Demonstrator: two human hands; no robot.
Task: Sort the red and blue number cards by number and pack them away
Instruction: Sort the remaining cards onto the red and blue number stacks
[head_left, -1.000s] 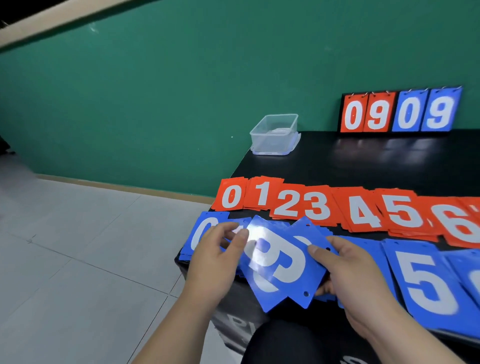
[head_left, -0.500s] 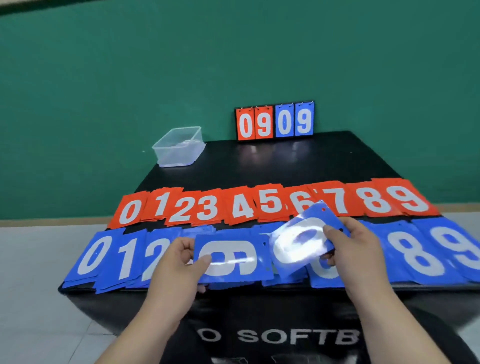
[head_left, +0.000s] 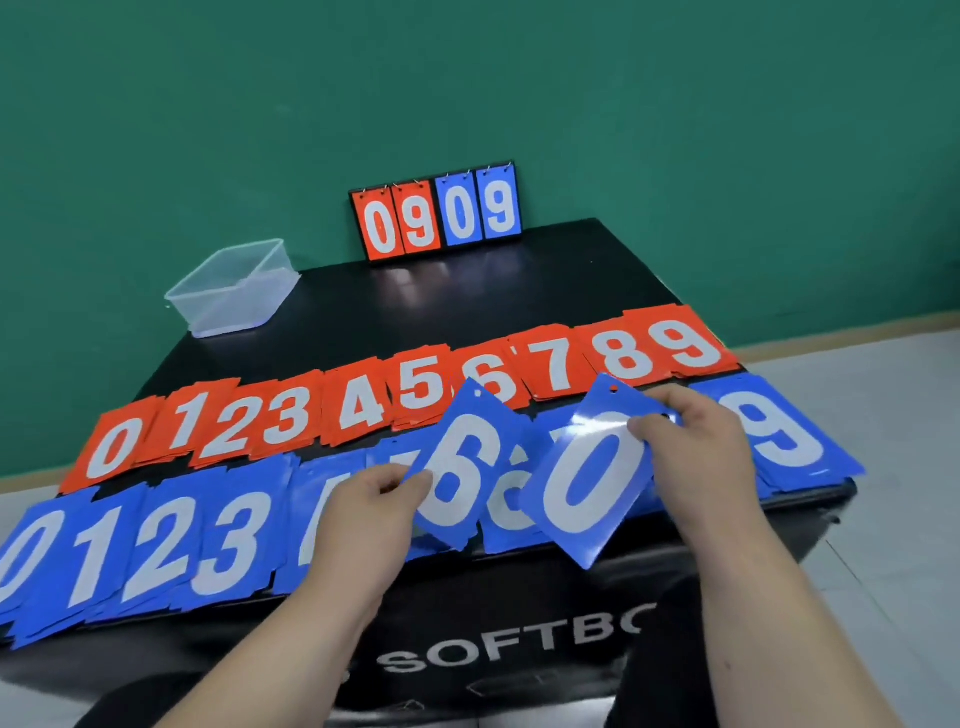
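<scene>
Blue row (head_left: 156, 540) on black table (head_left: 467, 301) near edge, red row (head_left: 291, 415) just behind. Left hand (head_left: 363, 514) pinches tilted blue 6 card (head_left: 462, 467), above mid blue row. Right hand (head_left: 696, 447) pinches glare-hit blue 0 card (head_left: 587, 483) by its upper edge, beside blue 9 stack (head_left: 779, 431).
</scene>
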